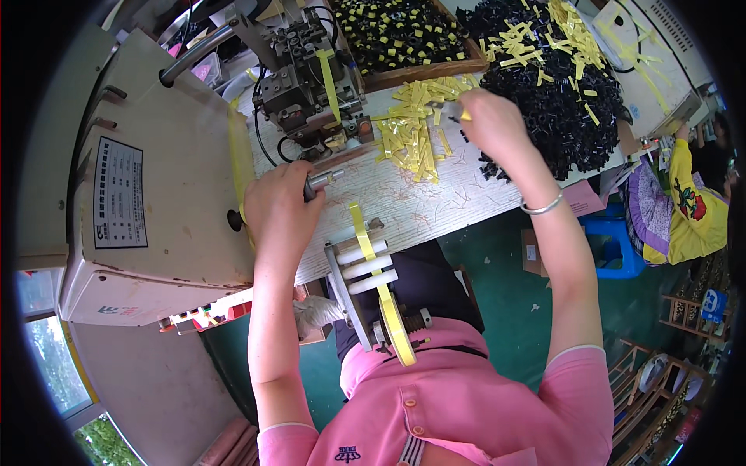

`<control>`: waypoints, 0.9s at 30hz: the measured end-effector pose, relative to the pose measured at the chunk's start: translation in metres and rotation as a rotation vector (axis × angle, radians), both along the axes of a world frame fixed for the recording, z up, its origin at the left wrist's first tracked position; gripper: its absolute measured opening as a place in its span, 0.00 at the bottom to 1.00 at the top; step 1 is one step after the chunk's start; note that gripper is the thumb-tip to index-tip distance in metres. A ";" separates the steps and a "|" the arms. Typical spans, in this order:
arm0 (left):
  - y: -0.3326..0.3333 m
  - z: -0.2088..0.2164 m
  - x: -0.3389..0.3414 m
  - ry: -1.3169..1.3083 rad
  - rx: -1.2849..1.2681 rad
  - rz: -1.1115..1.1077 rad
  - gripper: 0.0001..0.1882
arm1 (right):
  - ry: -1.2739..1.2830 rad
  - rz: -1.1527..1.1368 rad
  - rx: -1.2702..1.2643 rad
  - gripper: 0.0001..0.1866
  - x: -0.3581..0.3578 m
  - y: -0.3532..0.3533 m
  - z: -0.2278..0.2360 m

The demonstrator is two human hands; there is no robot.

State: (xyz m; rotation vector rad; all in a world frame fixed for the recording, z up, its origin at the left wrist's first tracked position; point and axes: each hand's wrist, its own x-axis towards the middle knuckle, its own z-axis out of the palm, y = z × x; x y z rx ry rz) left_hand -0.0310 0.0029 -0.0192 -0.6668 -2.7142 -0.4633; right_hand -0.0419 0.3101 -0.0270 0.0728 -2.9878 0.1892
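My left hand (281, 203) is curled at the table's left side, its fingers round a short metal cylinder (323, 180) that points right. Just beyond it stands a dark metal machine head (299, 89) with a yellow strip (328, 85) running down through it. My right hand (495, 124) is closed in a pinch above the table. A bit of yellow and a dark tip show at its fingertips, a small yellow-and-black piece. Beside that hand lies a pile of yellow strips (416, 147), and a large heap of small black parts (571, 140) is to its right.
Behind, a wooden tray (423, 75) holds black parts with yellow pieces. A cream machine housing (179, 171) fills the left side. A roller bracket (350, 299) with a yellow tape reel (396, 330) juts from the near edge. A blue stool (614, 245) is at right.
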 end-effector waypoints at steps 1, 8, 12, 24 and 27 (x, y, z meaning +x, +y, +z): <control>0.000 0.001 0.000 -0.006 0.002 -0.002 0.13 | -0.010 -0.033 -0.039 0.05 0.003 -0.001 0.011; 0.005 0.005 -0.001 -0.098 0.175 -0.121 0.15 | -0.241 0.075 -1.216 0.07 0.026 -0.078 0.010; 0.016 0.009 -0.003 -0.064 0.283 -0.268 0.16 | -0.528 -0.021 -1.734 0.09 0.027 -0.102 -0.012; 0.016 0.002 -0.005 -0.041 0.296 -0.256 0.11 | -0.512 0.038 -1.589 0.09 0.032 -0.107 -0.002; 0.016 0.002 -0.006 -0.059 0.333 -0.252 0.11 | -0.413 0.066 -1.504 0.10 0.028 -0.116 -0.003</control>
